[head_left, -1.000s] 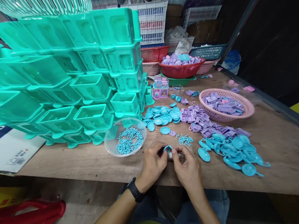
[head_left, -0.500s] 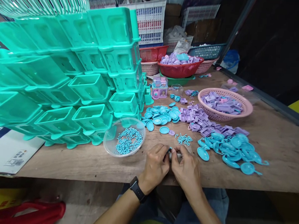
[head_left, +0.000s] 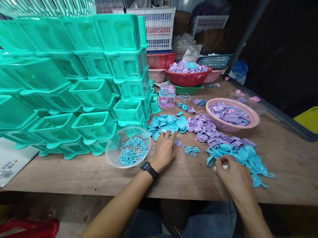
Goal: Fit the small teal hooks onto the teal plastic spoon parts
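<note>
On the surface (head_left: 92,176), head view:

Left hand (head_left: 164,151): it lies palm down, fingers (head_left: 171,136) stretched and a little apart, the tips touching the near edge of the blue dishes (head_left: 166,123). It holds nothing that I can see.

Right hand (head_left: 232,172): it is at the near edge of the blue spoons (head_left: 242,155). The fingers are bent together around something small and pale; what it is I cannot tell.

Around: a clear bowl (head_left: 127,151) with small blue pieces stands just left of the left hand. Purple parts (head_left: 209,130) lie between the dishes and the spoons, with a pink basket (head_left: 232,114) behind them. Stacked green tubs (head_left: 70,82) fill the left side.

Step in hand: picking, I judge; each hand reaches into its own heap for one piece.

Next move: each hand must pinch only one piece from its heap and lift it free without dragging the neighbours.
</note>
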Demonstrator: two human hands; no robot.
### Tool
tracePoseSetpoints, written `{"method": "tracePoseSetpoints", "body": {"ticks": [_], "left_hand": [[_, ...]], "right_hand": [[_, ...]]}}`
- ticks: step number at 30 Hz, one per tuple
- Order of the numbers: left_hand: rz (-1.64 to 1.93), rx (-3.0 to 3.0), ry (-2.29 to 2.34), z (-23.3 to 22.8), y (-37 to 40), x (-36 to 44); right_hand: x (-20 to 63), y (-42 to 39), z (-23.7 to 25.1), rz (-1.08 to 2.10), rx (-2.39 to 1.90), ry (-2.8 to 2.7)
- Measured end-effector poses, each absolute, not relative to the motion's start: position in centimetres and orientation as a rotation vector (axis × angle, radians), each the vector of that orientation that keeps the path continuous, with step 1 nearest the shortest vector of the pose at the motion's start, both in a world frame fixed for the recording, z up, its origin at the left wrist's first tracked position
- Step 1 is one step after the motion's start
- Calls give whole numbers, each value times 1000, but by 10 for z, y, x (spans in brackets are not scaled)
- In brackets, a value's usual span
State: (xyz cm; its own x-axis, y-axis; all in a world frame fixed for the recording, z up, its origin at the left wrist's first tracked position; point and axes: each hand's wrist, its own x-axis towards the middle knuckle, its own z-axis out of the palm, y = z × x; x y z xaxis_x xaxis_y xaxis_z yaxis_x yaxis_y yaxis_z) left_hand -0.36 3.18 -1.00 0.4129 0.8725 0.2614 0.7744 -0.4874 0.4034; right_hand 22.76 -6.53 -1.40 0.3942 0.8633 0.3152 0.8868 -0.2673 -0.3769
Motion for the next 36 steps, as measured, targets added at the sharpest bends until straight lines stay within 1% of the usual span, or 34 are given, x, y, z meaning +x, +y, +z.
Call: {"method": "tracePoseSetpoints", "body": {"ticks": [2, 5, 7, 12, 16, 20, 22, 26, 28, 33, 36], "left_hand": [[526, 2475, 1502, -10, 37, -2], [529, 2425, 1551, -9, 33, -5], [580, 2364, 1580, -8, 25, -9], [785, 2132, 1573, -8, 2, -22], [996, 1881, 1480, -8, -18, -26], [968, 1558, 1367, -11, -31, -22], [983, 1447, 1343, -14, -35, -17], [1031, 1388, 1302, -23, -38, -11], [1045, 1393, 1297, -25, -39, -11], [1090, 1472, 1329, -22, -41, -11], [1105, 1476, 1334, -18, -42, -10]], "right_hand": [[227, -63, -7, -227, -2160, -1496], [202, -61, -3, -335, -1988, -1603], [178, -57, -5, -286, -1913, -1708], [138, -42, -21, -239, -2051, -1796], [142, -50, -23, -99, -1936, -1813], [148, -70, -16, 172, -1864, -1610], [146, -76, -14, 208, -1890, -1544], [140, -75, -17, 84, -1901, -1589], [140, -73, -16, 83, -1894, -1602], [148, -75, 0, 157, -1892, -1640], [149, -78, 10, 306, -1811, -1573]]}}
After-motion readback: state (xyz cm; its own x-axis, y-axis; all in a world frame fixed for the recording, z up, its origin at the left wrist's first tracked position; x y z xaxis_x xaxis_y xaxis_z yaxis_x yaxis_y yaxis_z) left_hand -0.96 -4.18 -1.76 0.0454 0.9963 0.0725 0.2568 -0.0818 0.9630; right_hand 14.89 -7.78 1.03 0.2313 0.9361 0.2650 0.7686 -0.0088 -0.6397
